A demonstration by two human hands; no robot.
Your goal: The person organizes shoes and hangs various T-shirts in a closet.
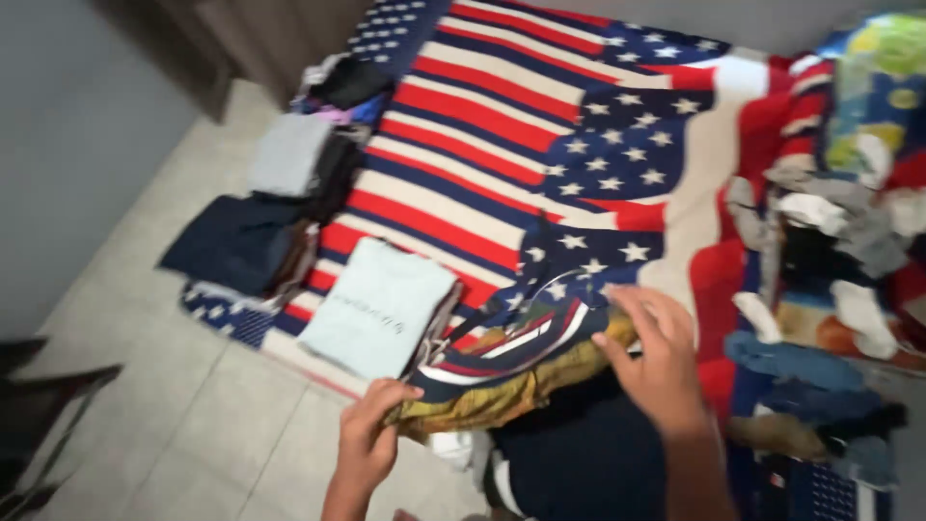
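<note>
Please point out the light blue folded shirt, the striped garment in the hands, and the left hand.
light blue folded shirt (pixel 378 307), head view, middle of its top face
striped garment (pixel 511 349), head view, navy striped part
left hand (pixel 371 439), head view, back of hand

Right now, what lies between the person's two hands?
In the head view, a striped folded garment spans from the left hand to the right hand; both hold it, over a mustard-yellow cloth.
</note>
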